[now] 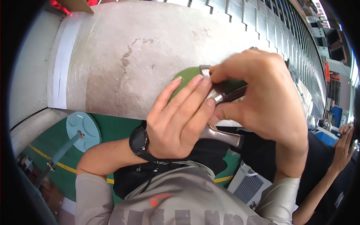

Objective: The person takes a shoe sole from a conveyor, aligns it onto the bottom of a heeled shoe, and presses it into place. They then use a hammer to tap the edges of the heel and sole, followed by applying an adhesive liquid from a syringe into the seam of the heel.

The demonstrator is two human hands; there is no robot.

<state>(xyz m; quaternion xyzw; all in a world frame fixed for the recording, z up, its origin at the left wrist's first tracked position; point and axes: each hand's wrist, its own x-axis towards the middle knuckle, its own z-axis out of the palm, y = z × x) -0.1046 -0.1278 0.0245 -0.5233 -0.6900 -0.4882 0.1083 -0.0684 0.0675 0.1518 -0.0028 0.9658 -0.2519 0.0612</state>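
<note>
A high-heeled shoe with metallic bronze straps and heel [227,138] is held over the near edge of the pale table. Its rounded front part [190,74] is green and looks like a shoe last inside the straps. My left hand [180,120] is closed over it, long fingers laid across the green part and the straps. The right hand [262,90] curls round the other side, thumb and fingertips pinching at a shiny strap [204,70]. My hands hide much of the shoe's middle. A black watch [138,140] sits on my left wrist.
The scuffed pale table [112,71] reaches away to the left. Metal conveyor slats [255,18] run along its far side. A light-blue round disc on a post [90,131] stands at lower left. At far right, a co-worker's hand [343,150] shows beside a dark-clothed body.
</note>
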